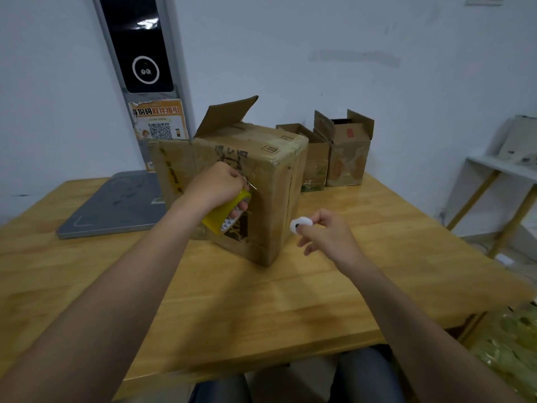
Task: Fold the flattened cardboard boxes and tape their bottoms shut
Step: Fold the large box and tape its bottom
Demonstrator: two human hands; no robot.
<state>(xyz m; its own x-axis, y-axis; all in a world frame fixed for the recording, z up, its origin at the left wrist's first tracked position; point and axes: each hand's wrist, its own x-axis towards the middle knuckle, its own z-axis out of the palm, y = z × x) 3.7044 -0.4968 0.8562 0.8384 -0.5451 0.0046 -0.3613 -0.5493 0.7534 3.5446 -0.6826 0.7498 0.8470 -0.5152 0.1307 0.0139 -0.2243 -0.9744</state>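
Now left hand grips tape roll.

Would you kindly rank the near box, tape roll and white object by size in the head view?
Largest: near box. Then tape roll, partly covered by the left hand. Smallest: white object.
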